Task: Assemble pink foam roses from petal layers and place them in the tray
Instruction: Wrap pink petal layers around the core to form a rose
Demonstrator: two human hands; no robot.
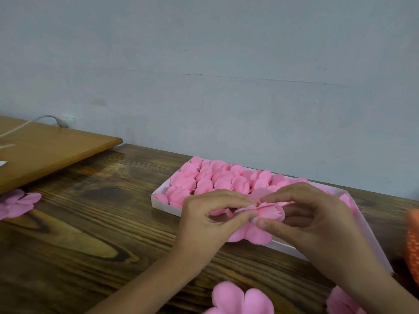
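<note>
Two-handed hold | left hand (210, 217) pinches petal layer (247, 236) at its edge | rose (271, 214) part-built, held just above tray (283, 245) near wall | right hand (317, 220) pinches its base | risk: thin foam tearing, layers slipping off-centre under uneven pinch

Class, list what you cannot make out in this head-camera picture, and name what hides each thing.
All in the head view:
- The near right part of the tray: hidden by the left hand, the right hand and the rose they pinch.
- The orange object: blurred, cut off by the right edge.
- The petal layer: cut off by the bottom edge.
- The white cable: runs off the left edge.
</note>
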